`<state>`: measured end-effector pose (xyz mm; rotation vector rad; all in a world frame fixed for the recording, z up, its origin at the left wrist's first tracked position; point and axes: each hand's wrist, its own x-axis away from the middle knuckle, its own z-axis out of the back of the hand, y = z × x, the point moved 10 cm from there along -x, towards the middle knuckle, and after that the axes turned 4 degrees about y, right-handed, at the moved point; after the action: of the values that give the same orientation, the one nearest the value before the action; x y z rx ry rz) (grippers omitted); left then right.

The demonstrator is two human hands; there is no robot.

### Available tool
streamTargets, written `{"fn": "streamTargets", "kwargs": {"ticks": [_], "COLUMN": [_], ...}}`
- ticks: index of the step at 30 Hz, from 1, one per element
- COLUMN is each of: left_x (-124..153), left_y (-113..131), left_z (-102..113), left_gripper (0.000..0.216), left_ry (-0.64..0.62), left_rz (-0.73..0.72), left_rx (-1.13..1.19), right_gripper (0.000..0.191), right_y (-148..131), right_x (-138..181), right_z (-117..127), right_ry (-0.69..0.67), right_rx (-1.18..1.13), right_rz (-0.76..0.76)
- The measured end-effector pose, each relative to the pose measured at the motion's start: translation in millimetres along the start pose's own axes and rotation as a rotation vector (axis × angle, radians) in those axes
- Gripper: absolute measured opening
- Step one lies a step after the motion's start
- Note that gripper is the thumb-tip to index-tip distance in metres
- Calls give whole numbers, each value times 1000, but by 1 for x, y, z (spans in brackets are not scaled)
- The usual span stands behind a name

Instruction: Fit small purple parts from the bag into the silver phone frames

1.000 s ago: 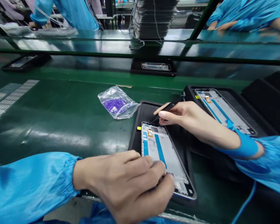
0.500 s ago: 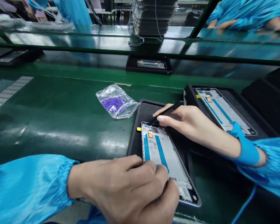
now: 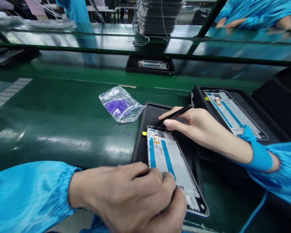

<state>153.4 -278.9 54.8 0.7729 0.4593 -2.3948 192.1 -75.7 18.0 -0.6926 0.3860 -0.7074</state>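
My left hand [image 3: 133,194] is closed on the lower left side of a silver phone frame [image 3: 176,158], which has two blue strips and a small orange flex piece on its inner face. The frame lies tilted over a black tray [image 3: 152,113]. In my right hand [image 3: 194,124] is a pair of black tweezers [image 3: 178,113], pinched between thumb and fingers. Their tips are down at the frame's top edge, where my thumb partly hides them. A yellow tab [image 3: 144,133] sticks out at the frame's upper left.
A clear bag [image 3: 118,105] of small purple pieces lies left of the tray, with a few loose bits beside it. To the right, another phone frame [image 3: 235,113] rests in a black tray. Further back, a tray [image 3: 150,64] holds another frame. Co-workers' blue sleeves [image 3: 252,14] show behind.
The trays at the back have slid slightly left. A person in blue at the back left has shifted. Both my hands, the tweezers and the phone frame stay nearly in place.
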Motion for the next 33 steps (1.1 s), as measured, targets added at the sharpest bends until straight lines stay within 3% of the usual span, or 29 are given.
{"fn": "streamTargets", "kwargs": {"ticks": [10, 16, 23, 29, 33], "left_x": [0, 1, -2, -5, -3], "left_y": [1, 0, -12, -8, -12], "left_z": [1, 4, 12, 15, 13], "left_gripper": [23, 23, 23, 27, 33], "left_ry": [-18, 23, -2, 23, 28], "left_rz": [-8, 19, 192, -3, 13], "left_rx": [-5, 2, 57, 12, -4], "right_gripper": [34, 22, 26, 23, 23], "right_y": [0, -7, 9, 6, 4], "right_x": [-1, 2, 1, 2, 3], "right_z": [0, 2, -2, 0, 3], "right_ry": [1, 31, 20, 37, 62], "right_rx": [6, -10, -92, -62, -42], "right_rz": [0, 30, -79, -43, -19]}}
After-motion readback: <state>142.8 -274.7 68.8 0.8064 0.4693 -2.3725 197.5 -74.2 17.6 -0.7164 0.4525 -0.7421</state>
